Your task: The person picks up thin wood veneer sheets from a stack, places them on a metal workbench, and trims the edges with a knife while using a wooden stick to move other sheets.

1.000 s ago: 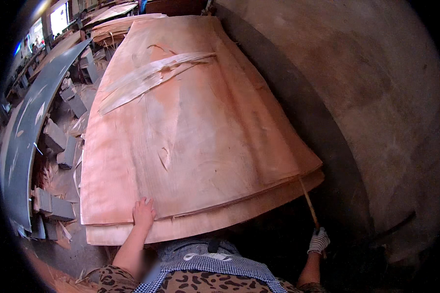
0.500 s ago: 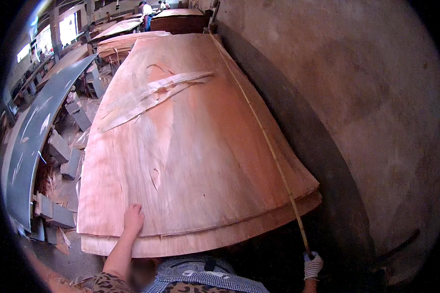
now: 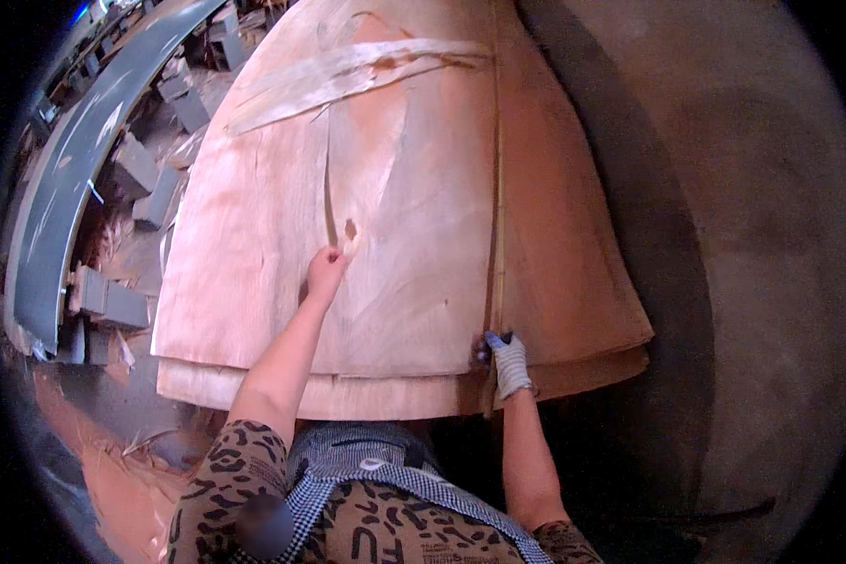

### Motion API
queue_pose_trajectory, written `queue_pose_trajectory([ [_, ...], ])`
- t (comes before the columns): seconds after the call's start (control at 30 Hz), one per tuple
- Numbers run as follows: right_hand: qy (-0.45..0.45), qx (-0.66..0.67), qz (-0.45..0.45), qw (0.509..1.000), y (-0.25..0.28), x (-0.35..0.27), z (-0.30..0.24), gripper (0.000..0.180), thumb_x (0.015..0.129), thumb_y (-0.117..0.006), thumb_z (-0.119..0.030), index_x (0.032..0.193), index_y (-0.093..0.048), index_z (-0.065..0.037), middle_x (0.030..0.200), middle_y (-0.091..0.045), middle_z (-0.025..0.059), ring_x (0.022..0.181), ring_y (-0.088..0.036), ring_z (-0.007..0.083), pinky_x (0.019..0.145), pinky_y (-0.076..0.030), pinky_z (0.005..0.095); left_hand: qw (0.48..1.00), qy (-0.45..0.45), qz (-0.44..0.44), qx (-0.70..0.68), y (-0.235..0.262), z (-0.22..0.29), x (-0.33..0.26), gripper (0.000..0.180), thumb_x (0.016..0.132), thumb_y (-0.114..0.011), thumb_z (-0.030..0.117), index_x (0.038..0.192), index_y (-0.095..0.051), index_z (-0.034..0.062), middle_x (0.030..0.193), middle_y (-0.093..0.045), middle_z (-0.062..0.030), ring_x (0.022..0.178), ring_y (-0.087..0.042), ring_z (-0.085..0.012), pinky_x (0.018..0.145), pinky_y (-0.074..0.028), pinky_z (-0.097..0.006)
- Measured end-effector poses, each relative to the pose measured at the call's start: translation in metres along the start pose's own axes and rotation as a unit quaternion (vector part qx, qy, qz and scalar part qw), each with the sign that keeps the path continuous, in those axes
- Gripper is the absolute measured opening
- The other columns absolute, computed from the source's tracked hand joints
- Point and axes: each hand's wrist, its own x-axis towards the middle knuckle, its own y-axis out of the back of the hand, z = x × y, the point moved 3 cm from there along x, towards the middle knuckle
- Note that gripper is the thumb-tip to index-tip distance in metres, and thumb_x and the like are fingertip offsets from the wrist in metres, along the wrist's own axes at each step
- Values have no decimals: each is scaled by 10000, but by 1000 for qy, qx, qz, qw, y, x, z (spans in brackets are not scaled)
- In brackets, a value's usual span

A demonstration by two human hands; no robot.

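A large, thin wood veneer sheet (image 3: 414, 282) covers a stack (image 3: 235, 390) in front of me. My left hand (image 3: 325, 271), bare, pinches the veneer at the lower end of a long split, beside a small hole. The split gapes there. In my right hand (image 3: 509, 365), which wears a striped glove with dark fingertips, is a long thin bamboo stick (image 3: 499, 207). The stick lies lengthwise over the right part of the sheet. Torn pale veneer strips (image 3: 348, 80) rest across the far part, reaching the stick.
A wall (image 3: 780, 235) rises at the right, with a dark gap between it and the stack. On the left are a long dark board (image 3: 85, 160) and several grey blocks (image 3: 113, 305). Veneer scraps (image 3: 127, 470) litter the floor at the lower left.
My left hand has moved forward from the near edge to the split, which has widened. My right hand has come left over the sheet's near edge, swinging the stick inward. The view has tilted down.
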Motion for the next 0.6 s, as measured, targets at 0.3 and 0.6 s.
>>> queue_pose_trajectory([
  [0.3,4,-24,-12,1000,-18,28,49,94,793,-591,-129,818,-543,-53,632,-555,24,468,-490,131,433,-420,278,964,182,-193,-16,-11,2,42,160,790,-571,164,881,-525,40,779,-591,-77,635,-580,-145,525,-476,-269],
  [0.6,14,-141,15,990,-20,36,54,209,784,-590,-148,890,-550,27,719,-580,66,586,-520,173,528,-421,303,869,138,-130,-457,48,56,75,120,830,-525,124,915,-480,52,841,-581,-97,767,-576,-196,658,-495,-309],
])
